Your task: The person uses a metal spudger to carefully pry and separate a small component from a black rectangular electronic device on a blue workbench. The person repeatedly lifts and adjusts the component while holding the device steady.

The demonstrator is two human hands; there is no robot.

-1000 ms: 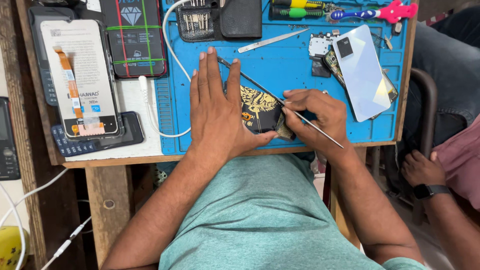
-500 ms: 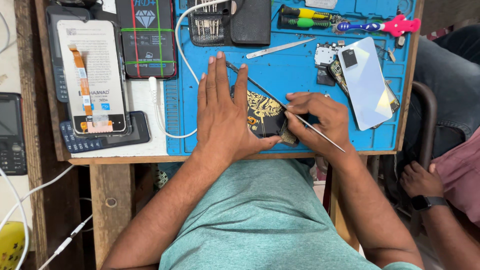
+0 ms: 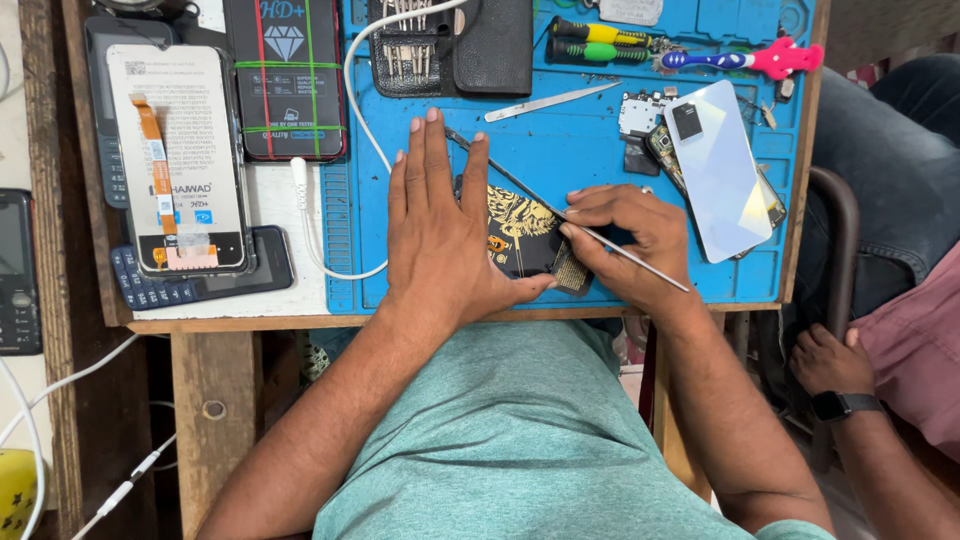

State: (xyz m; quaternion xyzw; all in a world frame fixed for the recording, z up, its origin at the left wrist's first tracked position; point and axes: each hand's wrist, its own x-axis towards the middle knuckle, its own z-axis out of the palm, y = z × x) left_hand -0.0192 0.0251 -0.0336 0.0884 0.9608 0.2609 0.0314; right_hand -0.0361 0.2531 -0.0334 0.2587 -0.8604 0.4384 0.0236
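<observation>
Black phone [image 3: 520, 240], near edge of blue mat [image 3: 580, 150]: left hand [image 3: 440, 235] flat, pinning it; right hand [image 3: 630, 245] pinching thin metal tool [image 3: 560, 213]. Risk: tool slipping, gouging phone.

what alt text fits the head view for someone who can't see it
A person's left hand presses flat on a black phone part on a blue work mat, while the right hand holds thin metal tweezers against it.
</observation>
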